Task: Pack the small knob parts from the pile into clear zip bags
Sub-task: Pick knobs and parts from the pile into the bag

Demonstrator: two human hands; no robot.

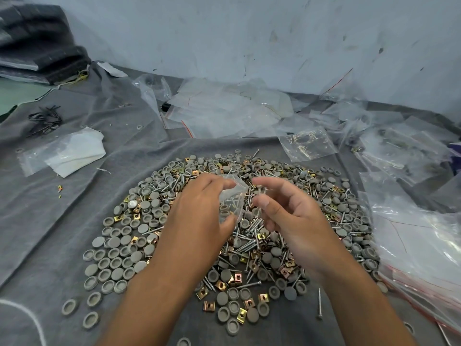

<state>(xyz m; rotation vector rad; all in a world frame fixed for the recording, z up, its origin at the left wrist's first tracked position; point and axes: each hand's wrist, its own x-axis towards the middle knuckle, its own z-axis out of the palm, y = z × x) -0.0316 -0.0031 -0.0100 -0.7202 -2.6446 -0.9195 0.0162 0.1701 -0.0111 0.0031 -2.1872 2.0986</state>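
A wide pile (129, 233) of grey round knob caps, silver screws and brass square clips covers the grey cloth in front of me. Above its middle my left hand (199, 211) grips a small clear zip bag (232, 201) that holds a few screws and grey caps. My right hand (287, 211) hovers just right of the bag's mouth, with thumb and forefinger pinching a thin screw (259, 192).
Heaps of empty clear zip bags (224, 108) lie at the back, and more zip bags (419, 240) are stacked along the right edge. A flat bag with white paper (69, 153) lies at left. Black ties (45, 119) and folded dark fabric (37, 41) sit far left. A wall stands behind.
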